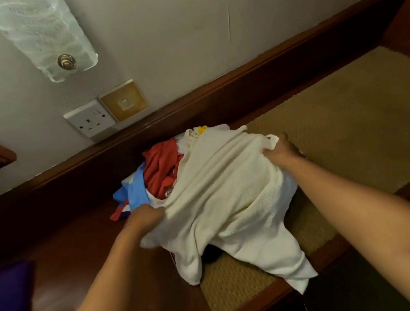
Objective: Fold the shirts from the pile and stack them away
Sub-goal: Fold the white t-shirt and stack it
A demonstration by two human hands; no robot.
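A cream ribbed shirt (230, 199) lies spread over the pile of shirts on the wooden desk (84, 239). My left hand (146, 216) grips a bunch of its cloth at the left edge. My right hand (280, 149) grips its right edge near a sleeve. Both hands hold it a little above the pile, and its lower part hangs toward the desk's front edge. Under it lie a red shirt (163, 166), a blue and white shirt (133, 193) and a white garment with a yellow patch (200, 131). Most of the pile is hidden by the cream shirt.
A woven tan mat (351, 123) covers the desk's right part. A wall with a socket (90, 121) and a gold switch plate (124, 104) stands behind. A glass lamp (39, 33) hangs above. A purple object (5, 307) sits at the left edge.
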